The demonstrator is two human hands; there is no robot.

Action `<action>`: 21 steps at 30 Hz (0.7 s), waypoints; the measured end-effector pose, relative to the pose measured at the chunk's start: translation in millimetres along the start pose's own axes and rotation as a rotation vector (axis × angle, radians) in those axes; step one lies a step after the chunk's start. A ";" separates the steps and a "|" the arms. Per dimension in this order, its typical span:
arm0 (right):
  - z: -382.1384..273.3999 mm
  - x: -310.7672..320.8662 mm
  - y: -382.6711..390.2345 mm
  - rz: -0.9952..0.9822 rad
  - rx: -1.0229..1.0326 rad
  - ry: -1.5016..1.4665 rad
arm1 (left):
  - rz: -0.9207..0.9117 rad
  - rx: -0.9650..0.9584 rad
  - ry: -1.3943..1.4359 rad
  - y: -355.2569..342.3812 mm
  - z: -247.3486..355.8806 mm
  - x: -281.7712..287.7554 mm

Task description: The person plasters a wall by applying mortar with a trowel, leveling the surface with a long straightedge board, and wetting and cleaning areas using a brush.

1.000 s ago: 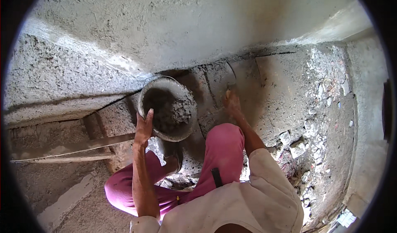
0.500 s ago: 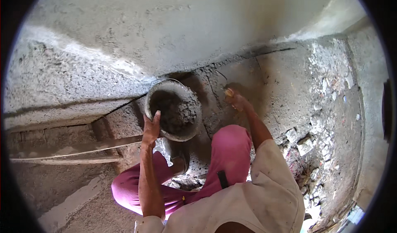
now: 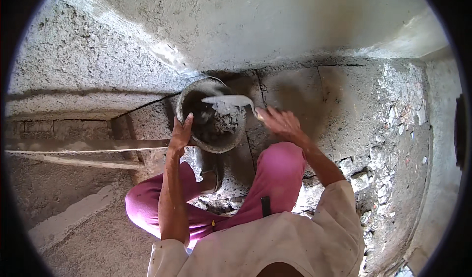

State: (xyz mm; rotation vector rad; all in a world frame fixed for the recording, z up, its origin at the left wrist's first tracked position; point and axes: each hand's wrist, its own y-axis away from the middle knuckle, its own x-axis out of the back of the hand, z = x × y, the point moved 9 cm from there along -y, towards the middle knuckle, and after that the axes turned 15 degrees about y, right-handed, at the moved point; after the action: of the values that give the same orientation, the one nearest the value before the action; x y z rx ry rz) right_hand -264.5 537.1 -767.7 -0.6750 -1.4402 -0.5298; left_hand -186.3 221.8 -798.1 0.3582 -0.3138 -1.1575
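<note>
A round, cement-crusted bucket (image 3: 216, 137) with lumpy grey mortar inside stands beyond my bent knees. My left hand (image 3: 181, 132) grips its left rim, thumb over the edge. In my right hand (image 3: 282, 124), at the bucket's right, is the curved handle of a trowel (image 3: 231, 100). The trowel's blade is over the bucket's mouth, with a grey clump at it; whether it touches the mortar I cannot tell.
A rough plastered wall (image 3: 295, 16) runs across the top. A long wooden plank (image 3: 83, 146) lies at left, toward the bucket. Broken rubble (image 3: 359, 178) lines the right side of the concrete floor (image 3: 295, 95), beside another wall (image 3: 440, 95).
The trowel has swung left from the floor beside the bucket to over its mouth, and my right hand has turned with it. My left hand still holds the rim.
</note>
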 end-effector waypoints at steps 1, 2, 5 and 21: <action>7.6 -0.9 -6.9 -0.142 -0.037 -0.010 | 0.068 0.026 -0.097 4.6 -2.0 5.6; 15.2 0.9 -7.7 -0.285 -0.076 -0.020 | 0.061 0.020 -0.103 2.9 -9.1 9.6; 15.3 78.4 -0.2 -0.287 -0.042 -0.093 | 0.163 -0.285 -0.212 5.5 -5.2 49.3; -132.2 35.5 -76.9 -0.077 0.304 -0.239 | -0.101 0.070 -0.326 63.0 74.3 -16.1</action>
State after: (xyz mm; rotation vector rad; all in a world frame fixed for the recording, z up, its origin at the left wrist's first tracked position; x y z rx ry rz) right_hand -221.1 392.3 -725.4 -0.4513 -1.7337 -0.2855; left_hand -171.3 250.9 -704.9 0.2476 -0.6277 -1.3076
